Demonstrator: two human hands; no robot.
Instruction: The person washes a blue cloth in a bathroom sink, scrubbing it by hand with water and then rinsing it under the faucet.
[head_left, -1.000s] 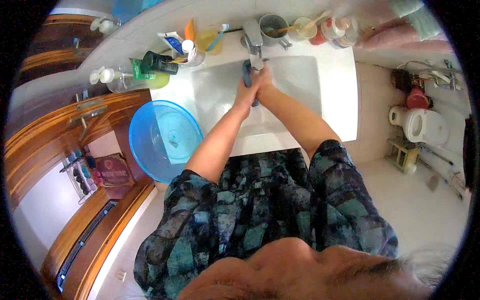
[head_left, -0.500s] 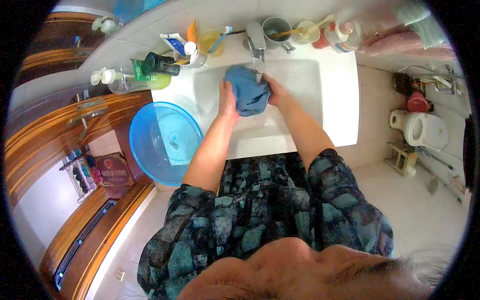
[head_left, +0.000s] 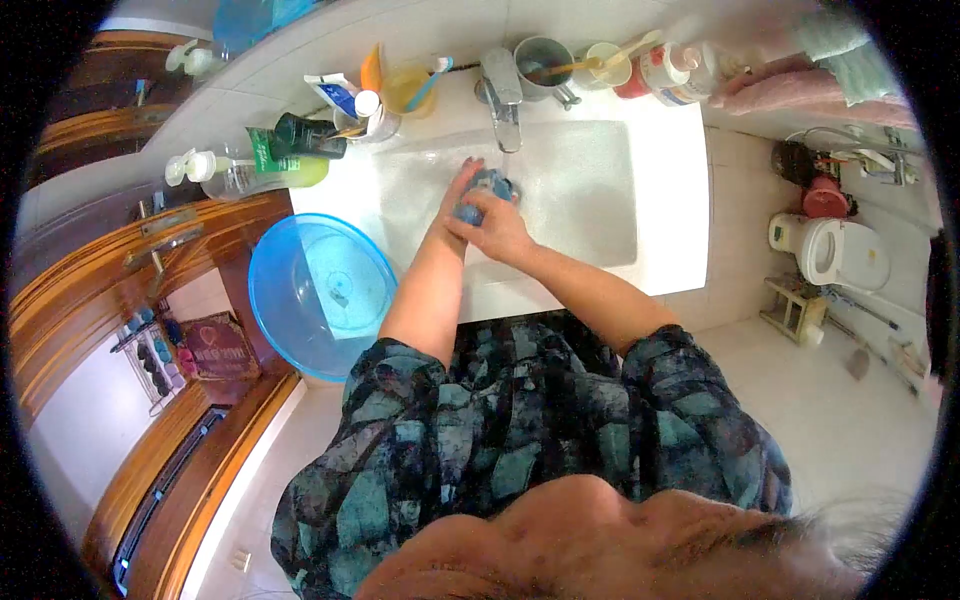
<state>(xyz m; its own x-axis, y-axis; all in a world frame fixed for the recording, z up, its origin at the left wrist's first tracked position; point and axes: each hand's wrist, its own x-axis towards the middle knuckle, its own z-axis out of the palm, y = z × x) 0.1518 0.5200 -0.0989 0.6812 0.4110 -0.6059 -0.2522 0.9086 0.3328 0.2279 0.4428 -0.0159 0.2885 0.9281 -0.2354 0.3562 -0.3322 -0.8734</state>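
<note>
A blue wet-looking cloth (head_left: 490, 183) is bunched small between my hands, low over the white sink (head_left: 580, 190). My left hand (head_left: 459, 197) is along its left side, fingers toward the back of the basin. From the right, my right hand (head_left: 502, 230) wraps over the front of the cloth, its fingers pressing it against my left hand. Part of the cloth is hidden by my fingers. The metal faucet (head_left: 503, 100) stands just behind, apart from both hands.
A translucent blue basin (head_left: 290, 330) stands left of the sink. Along the back ledge are a yellow cup (head_left: 403, 92) with a toothbrush, a grey mug (head_left: 545, 65) and several bottles. Pump bottles (head_left: 225, 175) stand at the left corner. A toilet (head_left: 822, 250) is at the right.
The cloth, spread wide under the faucet before, is now squeezed into a small bundle nearer the front left. My right hand has moved left and closed over it, beside my left hand.
</note>
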